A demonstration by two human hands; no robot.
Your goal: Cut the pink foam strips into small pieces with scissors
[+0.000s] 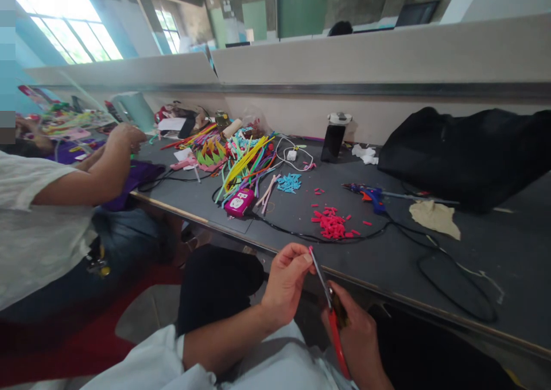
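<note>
My right hand grips a pair of scissors with red handles, the blades pointing up and away from me. At the blade tips is a small pink piece, pinched between thumb and forefinger of my left hand. It looks like a bit of pipe cleaner, though most of it is hidden by the fingers. Both hands are just in front of the table edge, above my lap. Beyond them on the dark table lies a heap of short pink-red pieces. A smaller heap of short blue pieces is farther back.
Many coloured pipe cleaners lie behind a magenta box. A blue glue gun, its black cord, a beige cloth and a black bag occupy the right. A phone stands upright. A co-worker's arm is at left.
</note>
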